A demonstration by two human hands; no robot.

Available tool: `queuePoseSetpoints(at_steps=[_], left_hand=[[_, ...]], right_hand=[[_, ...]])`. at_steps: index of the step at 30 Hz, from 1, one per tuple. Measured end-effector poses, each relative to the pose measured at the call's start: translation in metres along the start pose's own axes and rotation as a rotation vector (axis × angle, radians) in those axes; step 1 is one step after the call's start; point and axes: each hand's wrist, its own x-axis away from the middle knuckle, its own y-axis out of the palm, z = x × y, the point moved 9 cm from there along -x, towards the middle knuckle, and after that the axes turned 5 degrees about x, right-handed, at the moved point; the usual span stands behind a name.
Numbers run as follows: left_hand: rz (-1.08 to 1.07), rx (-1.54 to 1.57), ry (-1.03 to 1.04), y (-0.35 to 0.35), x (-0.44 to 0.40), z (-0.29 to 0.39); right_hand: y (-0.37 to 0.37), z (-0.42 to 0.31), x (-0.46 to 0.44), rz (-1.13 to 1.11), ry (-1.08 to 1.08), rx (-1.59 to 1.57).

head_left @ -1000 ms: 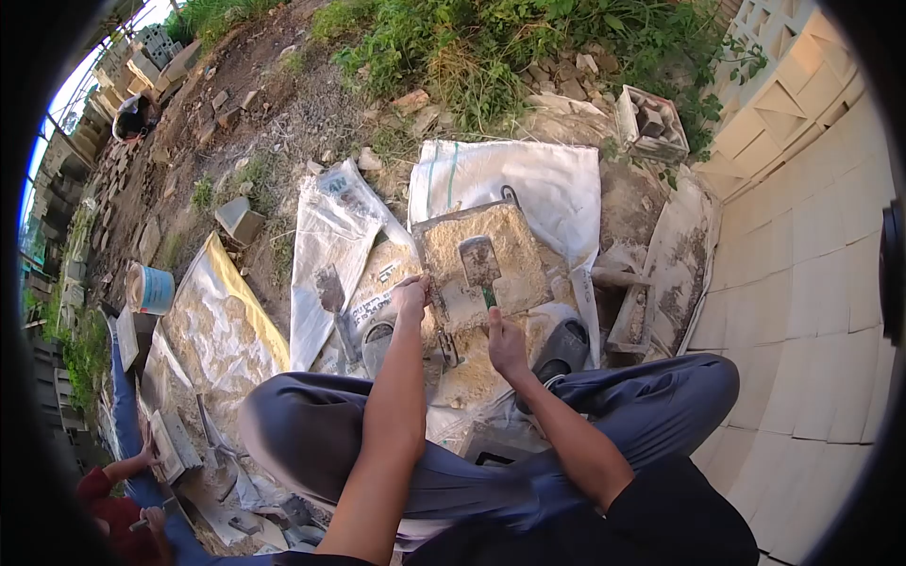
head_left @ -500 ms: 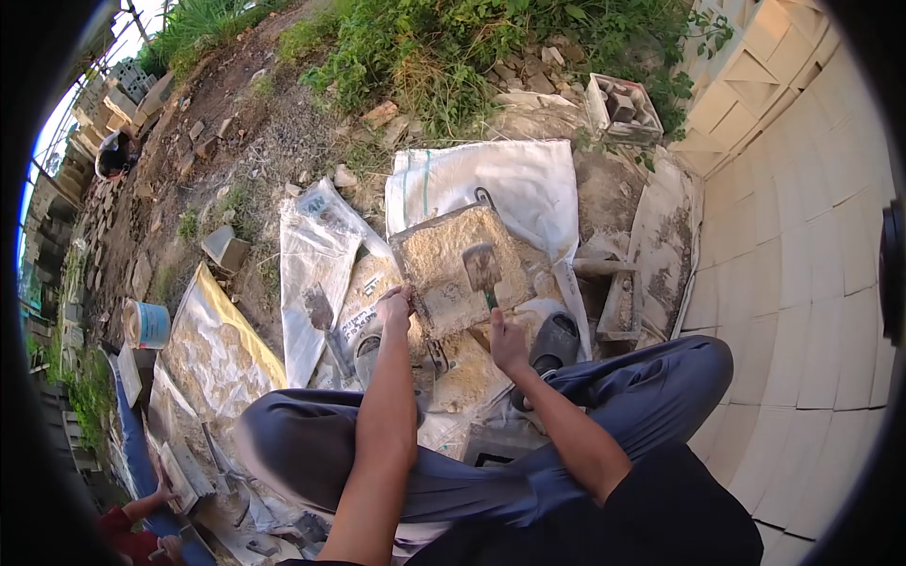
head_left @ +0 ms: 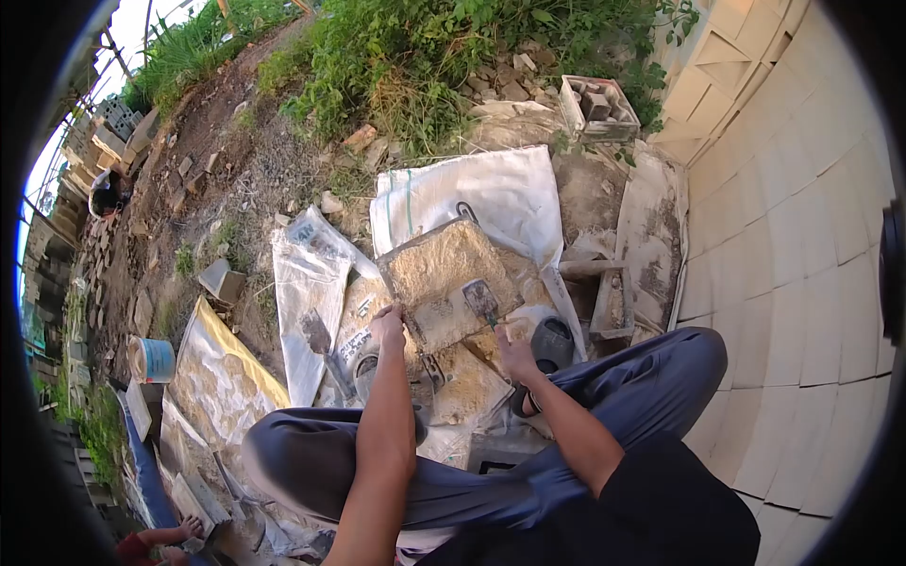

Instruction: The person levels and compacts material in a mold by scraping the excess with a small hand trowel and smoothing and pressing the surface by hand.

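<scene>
A rectangular mould (head_left: 412,242) with metal handles at its far and near ends lies tilted before me, filled with pale, crumbly sand-like mix (head_left: 439,267). My left hand (head_left: 387,324) is closed on the mould's left edge. In my right hand (head_left: 515,353) is the handle of a trowel (head_left: 480,298); its flat blade rests over the mix near the mould's right side. Around the blade the mix looks flatter and greyer than at the far end. Loose mix (head_left: 472,382) lies between my feet.
A second trowel (head_left: 316,332) lies to the left on white sacking (head_left: 304,274). Another white sack (head_left: 481,189) spreads beyond the mould. A wooden box (head_left: 613,302) stands at right, beside stacked pale blocks (head_left: 783,283). A bucket (head_left: 152,359) and another person's hand (head_left: 192,526) are at left.
The trowel blade has moved nearer to me and toward the mould's right side. My left hand stays on the mould edge. The whole view has shifted slightly.
</scene>
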Motion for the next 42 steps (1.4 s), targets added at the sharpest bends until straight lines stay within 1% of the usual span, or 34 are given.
queuePoseSetpoints(at_steps=[2, 4, 6, 7, 9, 10, 11, 13, 14, 15, 17, 18, 20, 21, 22, 23, 24, 25, 27, 28, 30, 31, 32, 33, 34, 35, 36, 37, 38, 39, 40, 41, 42], left_hand=[[0.027, 0.053, 0.061, -0.001, -0.007, 0.002], [0.030, 0.037, 0.038, -0.005, -0.006, 0.002], [0.046, 0.049, -0.003, -0.001, 0.004, 0.006], [0.046, 0.040, -0.011, 0.001, 0.006, 0.004], [0.073, 0.024, 0.050, -0.005, 0.001, 0.004], [0.103, -0.051, 0.056, -0.008, -0.003, 0.004], [0.103, -0.055, 0.052, -0.009, -0.003, 0.000], [0.061, 0.017, -0.035, -0.004, 0.002, 0.002], [0.076, -0.059, 0.019, -0.006, -0.010, -0.003], [0.070, -0.056, 0.040, -0.006, -0.021, -0.002], [0.081, 0.055, 0.017, -0.005, -0.024, -0.016], [0.068, -0.065, 0.000, -0.005, 0.000, 0.004], [0.067, -0.015, -0.001, 0.001, -0.003, 0.000], [0.078, 0.030, 0.000, -0.003, -0.006, -0.004], [0.102, 0.014, 0.027, -0.005, -0.006, -0.003], [0.112, 0.009, 0.018, -0.007, -0.005, -0.007], [0.120, -0.005, 0.022, -0.009, -0.006, -0.008], [0.124, -0.011, 0.035, -0.008, -0.006, -0.003], [0.147, -0.016, 0.036, -0.008, -0.003, -0.004], [0.147, -0.061, 0.023, -0.008, -0.007, -0.011], [0.171, -0.099, 0.028, -0.012, -0.003, 0.010], [0.160, -0.240, 0.116, -0.013, 0.024, 0.031], [0.134, -0.378, 0.214, 0.000, 0.044, 0.049], [0.129, -0.376, 0.225, 0.015, 0.049, 0.046], [0.200, -0.670, 0.607, 0.035, 0.064, 0.075], [0.263, -0.965, 0.978, 0.062, 0.087, 0.087], [0.260, -0.973, 0.982, 0.071, 0.088, 0.085], [0.202, -0.967, 0.977, 0.085, 0.086, 0.083], [0.142, -0.961, 0.972, 0.098, 0.083, 0.083], [0.134, -0.969, 0.980, 0.106, 0.079, 0.089], [0.057, -0.990, 1.021, 0.120, 0.079, 0.097], [-0.023, -1.013, 1.055, 0.134, 0.079, 0.099], [0.014, -0.954, 1.052, 0.139, 0.075, 0.103]], right_hand=[[-0.008, -0.007, 0.000, -0.003, -0.016, 0.004], [-0.016, -0.013, 0.009, -0.019, 0.000, 0.027], [-0.041, -0.030, 0.008, 0.166, -0.046, -0.065], [-0.051, -0.036, 0.012, 0.161, -0.034, -0.064], [-0.068, -0.064, 0.014, 0.116, -0.131, -0.164], [-0.062, -0.056, 0.009, 0.045, -0.085, -0.185], [-0.053, -0.041, 0.005, 0.044, -0.080, -0.185], [-0.022, 0.009, -0.011, 0.065, 0.018, -0.030], [-0.014, 0.026, -0.026, 0.121, 0.041, -0.046], [-0.015, 0.019, -0.029, 0.131, 0.029, -0.061], [-0.029, 0.022, -0.025, 0.251, 0.024, -0.106], [-0.040, 0.015, -0.020, 0.261, 0.028, -0.107], [-0.063, -0.022, -0.001, 0.150, -0.015, -0.112], [-0.069, -0.028, 0.001, 0.142, -0.008, -0.111], [-0.078, -0.038, 0.001, 0.173, -0.063, -0.125], [-0.081, -0.043, 0.003, 0.201, -0.117, -0.136], [-0.079, -0.041, 0.002, 0.170, -0.150, -0.134], [-0.066, -0.024, -0.005, 0.168, -0.157, -0.132], [-0.022, 0.042, -0.028, 0.068, 0.092, -0.052], [-0.028, 0.037, -0.023, 0.069, 0.062, -0.050], [-0.034, 0.026, -0.011, 0.061, 0.123, -0.006], [-0.030, 0.025, -0.007, 0.051, 0.124, -0.003], [-0.037, 0.019, -0.009, 0.134, 0.072, -0.053], [-0.046, 0.011, -0.016, 0.222, 0.014, -0.105], [-0.043, 0.007, -0.039, 0.222, 0.003, -0.120], [-0.059, -0.015, -0.050, 0.447, -0.249, -0.009], [-0.075, -0.033, -0.046, 0.557, -0.371, 0.038], [-0.089, -0.051, -0.038, 0.673, -0.486, 0.097], [-0.108, -0.053, -0.032, 0.381, -0.229, -0.387], [-0.106, -0.057, -0.031, 0.211, -0.112, -0.633], [-0.104, -0.060, -0.026, 0.072, 0.043, -0.864], [-0.113, -0.060, -0.026, 0.134, 0.008, -0.890], [-0.118, -0.058, -0.025, 0.166, 0.000, -0.905]])
